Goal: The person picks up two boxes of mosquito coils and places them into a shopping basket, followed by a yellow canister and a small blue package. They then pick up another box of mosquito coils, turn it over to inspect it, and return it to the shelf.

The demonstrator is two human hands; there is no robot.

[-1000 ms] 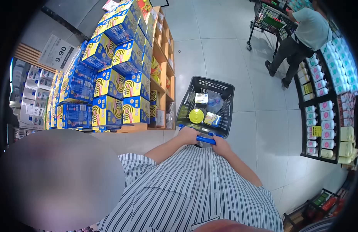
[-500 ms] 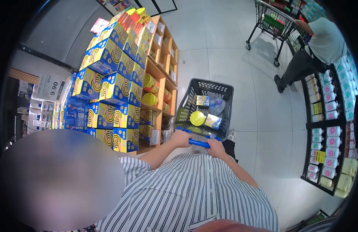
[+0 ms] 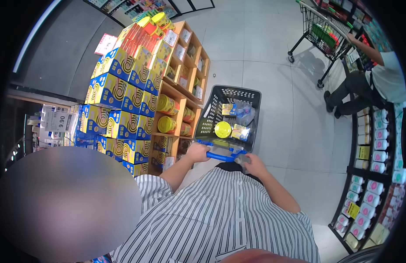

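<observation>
My left hand (image 3: 197, 152) is closed around the blue handle (image 3: 219, 156) of a dark shopping basket. My right hand (image 3: 254, 165) is off the handle, just beyond its right end, with thumb and fingers parted. The perforated basket (image 3: 257, 98) stands on the floor in front of me. Inside it, a round yellow-lidded tub (image 3: 222, 129) lies beside a blue-and-yellow box (image 3: 241, 132). Farther back are a second such box (image 3: 229, 109) and a clear plastic bag (image 3: 245, 112) whose contents are hard to see.
To my left rises a stack of blue-and-yellow boxes (image 3: 124, 125) beside a wooden shelf unit (image 3: 184, 109) holding yellow-lidded tubs. Ahead right, a person (image 3: 349, 85) holds a shopping cart (image 3: 323, 33). Shelves of white bottles (image 3: 365, 210) line the right side; tiled floor (image 3: 295, 131) lies between.
My right hand has let go of the handle and moved slightly right, while my left keeps its hold. The person with the cart now appears farther right.
</observation>
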